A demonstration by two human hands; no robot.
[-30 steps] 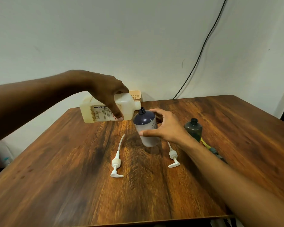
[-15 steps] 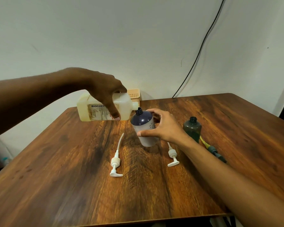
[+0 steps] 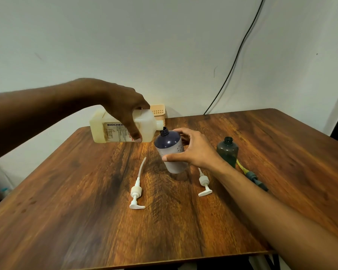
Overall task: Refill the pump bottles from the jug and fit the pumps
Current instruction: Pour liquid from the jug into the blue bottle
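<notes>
Jug (image 3: 105,131): I logged it held level above the table (image 3: 261,152), long axis left to right, spout at the blue bottle (image 3: 169,145) mouth; left hand (image 3: 125,112) gripped the jug, right hand (image 3: 195,151) curled round the blue bottle

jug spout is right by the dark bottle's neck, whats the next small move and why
Probably tip the jug slightly further with the left hand: its spout sits just above the open neck of the dark bottle, which the right hand holds tilted toward it, and no stream shows.
</notes>
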